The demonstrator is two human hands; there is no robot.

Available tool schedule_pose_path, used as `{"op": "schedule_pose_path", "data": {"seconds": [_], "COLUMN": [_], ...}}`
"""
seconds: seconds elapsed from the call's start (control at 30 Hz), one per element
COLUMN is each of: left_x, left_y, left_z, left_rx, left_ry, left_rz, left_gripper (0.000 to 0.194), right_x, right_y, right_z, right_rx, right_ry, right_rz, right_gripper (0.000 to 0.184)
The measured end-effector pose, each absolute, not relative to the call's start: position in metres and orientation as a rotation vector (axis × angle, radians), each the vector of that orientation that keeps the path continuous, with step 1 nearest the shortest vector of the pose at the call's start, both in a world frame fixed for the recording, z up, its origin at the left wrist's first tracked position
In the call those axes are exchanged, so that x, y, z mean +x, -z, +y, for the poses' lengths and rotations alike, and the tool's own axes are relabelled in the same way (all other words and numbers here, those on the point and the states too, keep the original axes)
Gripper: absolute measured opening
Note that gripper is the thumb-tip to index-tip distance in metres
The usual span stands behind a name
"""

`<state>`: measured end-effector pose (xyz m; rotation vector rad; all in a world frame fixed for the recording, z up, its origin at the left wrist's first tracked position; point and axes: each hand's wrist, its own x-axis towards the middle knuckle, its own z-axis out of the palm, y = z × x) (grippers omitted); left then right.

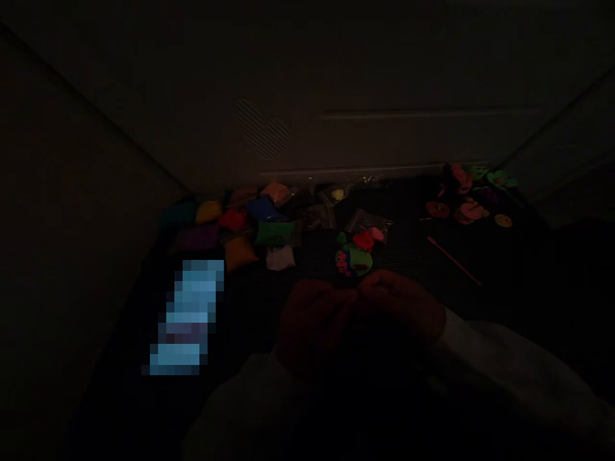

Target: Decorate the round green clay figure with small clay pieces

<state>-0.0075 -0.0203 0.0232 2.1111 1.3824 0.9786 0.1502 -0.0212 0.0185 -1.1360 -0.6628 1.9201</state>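
Note:
In very dim light, my left hand (314, 323) and my right hand (403, 304) meet at the fingertips, low in the middle of the view. The fingers of both are curled and pinched together. Whatever they hold, if anything, is too dark to make out. Just beyond them lies a round green clay piece (358, 261) with small pink flowers and a blue patch on it. A red lump of clay (364, 240) and a pink one (377, 234) sit behind it, by a clear plastic bag (355, 220).
Colourful clay packets, among them a green packet (275, 232), an orange packet (240, 253) and a white packet (280, 257), lie left of centre. A lit, pixelated screen (192, 314) is at left. Rightward are a thin pink stick (454, 260) and finished-looking clay shapes (471, 211). A wall (384, 141) rises behind.

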Motion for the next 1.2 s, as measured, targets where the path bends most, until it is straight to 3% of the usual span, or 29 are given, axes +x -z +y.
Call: {"op": "schedule_pose_path", "data": {"seconds": [0.67,0.93,1.2], "left_x": [0.005,0.006,-0.002], "left_y": [-0.019,-0.023,-0.029], "left_z": [-0.026,-0.024,-0.016], "left_rx": [2.331,2.191,1.937], "left_ry": [-1.047,-0.927,-0.752], "left_rz": [1.306,1.409,1.390], "left_gripper": [0.013,0.011,0.010], "right_x": [0.149,0.160,0.165], "right_y": [-0.021,-0.008,-0.024], "right_z": [-0.030,-0.037,-0.038], "right_rx": [-1.038,-1.231,-1.392], "right_ry": [-1.918,-1.731,-1.301], "right_rz": [-0.547,-1.222,-1.806], "right_gripper": [0.013,0.043,0.041]}}
